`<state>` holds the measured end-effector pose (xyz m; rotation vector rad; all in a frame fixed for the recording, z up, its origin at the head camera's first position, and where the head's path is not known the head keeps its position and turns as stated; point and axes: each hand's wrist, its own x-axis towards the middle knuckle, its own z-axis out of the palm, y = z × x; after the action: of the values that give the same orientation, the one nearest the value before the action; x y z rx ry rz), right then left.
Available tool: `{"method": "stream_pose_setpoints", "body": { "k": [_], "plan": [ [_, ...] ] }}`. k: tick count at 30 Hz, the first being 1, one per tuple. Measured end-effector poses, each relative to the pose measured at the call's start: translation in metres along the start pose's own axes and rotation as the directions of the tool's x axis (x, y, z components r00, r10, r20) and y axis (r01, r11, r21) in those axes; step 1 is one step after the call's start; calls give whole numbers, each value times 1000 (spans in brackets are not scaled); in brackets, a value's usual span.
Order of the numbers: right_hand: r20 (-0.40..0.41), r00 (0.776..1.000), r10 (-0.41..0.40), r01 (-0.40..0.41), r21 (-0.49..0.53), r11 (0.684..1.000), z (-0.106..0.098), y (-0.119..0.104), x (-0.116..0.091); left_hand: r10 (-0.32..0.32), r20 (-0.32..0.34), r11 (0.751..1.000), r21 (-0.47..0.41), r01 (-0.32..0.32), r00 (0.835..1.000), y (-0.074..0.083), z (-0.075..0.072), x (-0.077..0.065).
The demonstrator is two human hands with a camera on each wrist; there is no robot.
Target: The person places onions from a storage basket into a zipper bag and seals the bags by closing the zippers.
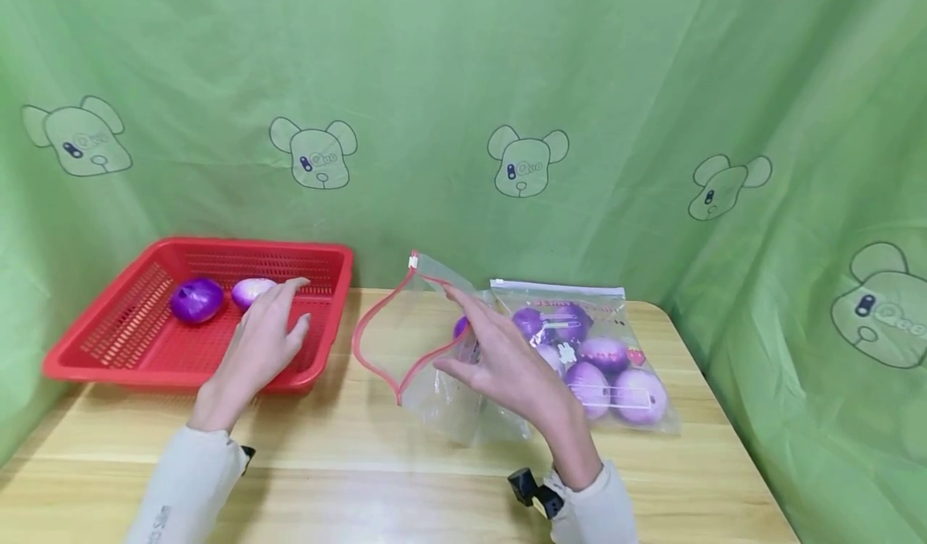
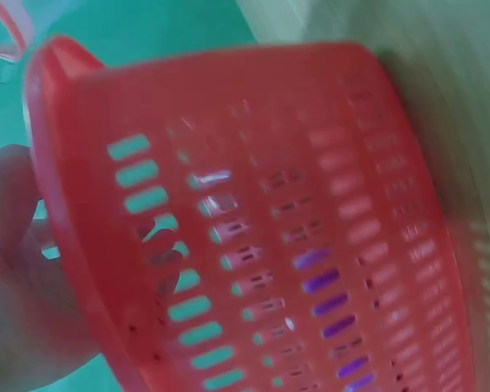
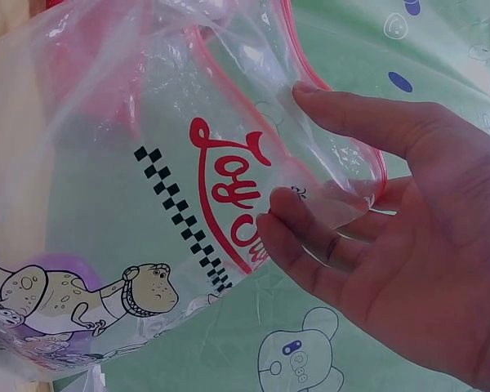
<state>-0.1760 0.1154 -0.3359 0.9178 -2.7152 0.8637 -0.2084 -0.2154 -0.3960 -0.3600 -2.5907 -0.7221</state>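
My left hand [image 1: 262, 339] reaches over the red plastic basket [image 1: 336, 311], its fingers loosely spread beside a pale purple onion [image 1: 251, 290]; no grip on it shows. A darker purple onion [image 1: 196, 300] lies farther left in the basket. At the mouth of a clear zip bag [image 1: 423, 391] with a red seal, my right hand [image 1: 507, 359] holds the right side of the rim, fingers on both sides of the film. This bag's mouth gapes toward the basket. Through its printed film, the right wrist view shows a purple round shape [image 3: 69, 273] low down.
To the right lies a second clear bag [image 1: 615, 307] with a white seal, several purple onions inside. Both bags and the basket stand on a wooden table [image 1: 326, 480]. A green curtain [image 1: 434, 85] with mouse-like prints hangs behind and at the sides.
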Motion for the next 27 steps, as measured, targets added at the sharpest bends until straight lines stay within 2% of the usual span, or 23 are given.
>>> {"method": "stream_pose_setpoints", "body": {
  "k": [5,9,18,23,27],
  "plan": [
    [5,1000,19,-19,6,1000,0,1,-4,2,11,999,33,-3,1000,-7,5,5],
    [-1,1000,11,-11,4,1000,0,2,-3,-2,6,998,58,2,1000,-15,3,10],
    [-14,1000,-17,17,-10,1000,0,3,0,-3,8,994,112,2,1000,-45,-1,18],
    [-10,1000,-21,21,-11,1000,1,2,0,-15,57,988,156,5,998,-62,-3,23],
    [-6,1000,-18,18,-13,1000,1,1,1,-72,141,982,181,46,987,-74,-6,28]
  ]
}}
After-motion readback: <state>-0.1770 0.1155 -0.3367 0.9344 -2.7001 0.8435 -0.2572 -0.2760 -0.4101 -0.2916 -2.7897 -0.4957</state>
